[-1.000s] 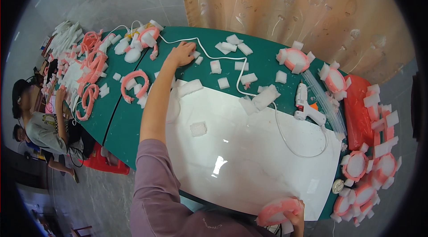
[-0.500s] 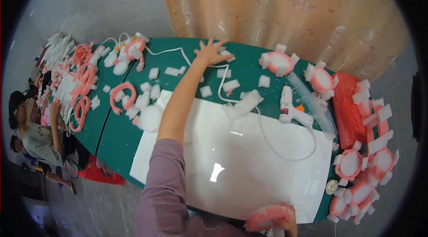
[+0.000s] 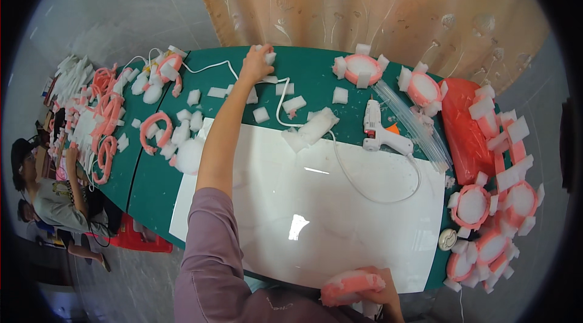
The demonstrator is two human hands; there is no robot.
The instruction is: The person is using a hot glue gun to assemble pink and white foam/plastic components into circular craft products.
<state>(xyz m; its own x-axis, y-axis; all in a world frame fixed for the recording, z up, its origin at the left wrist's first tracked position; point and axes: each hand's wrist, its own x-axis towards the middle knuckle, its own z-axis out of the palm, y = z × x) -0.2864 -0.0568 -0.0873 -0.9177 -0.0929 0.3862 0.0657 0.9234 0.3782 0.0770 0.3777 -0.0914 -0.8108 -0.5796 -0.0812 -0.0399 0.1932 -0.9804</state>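
My left hand (image 3: 257, 64) reaches to the far edge of the green table, its fingers closed around a small white foam block (image 3: 269, 57). Close to the lower edge, my right hand (image 3: 384, 285) grips a pink fuzzy ring with a white padded middle (image 3: 347, 288), tilted over the near edge of a glossy white board (image 3: 346, 232). Several loose foam blocks, one of them a squarish piece (image 3: 294, 104), lie between my left hand and the board. A white glue gun (image 3: 382, 132) rests on its side at the board's far right corner.
Clear plastic strips (image 3: 416, 122) and a red plastic bag (image 3: 464, 135) lie at the right. Pink rings with foam blocks (image 3: 472, 206) crowd the right end. A bare pink ring (image 3: 156, 133) sits at the left. A white cord (image 3: 282, 101) crosses the table. Another person (image 3: 57, 201) sits far left.
My left hand has gone from spread fingers to closed around a foam block. The pink ring in my right hand has tilted and shifted slightly left. The whole view has shifted a little.
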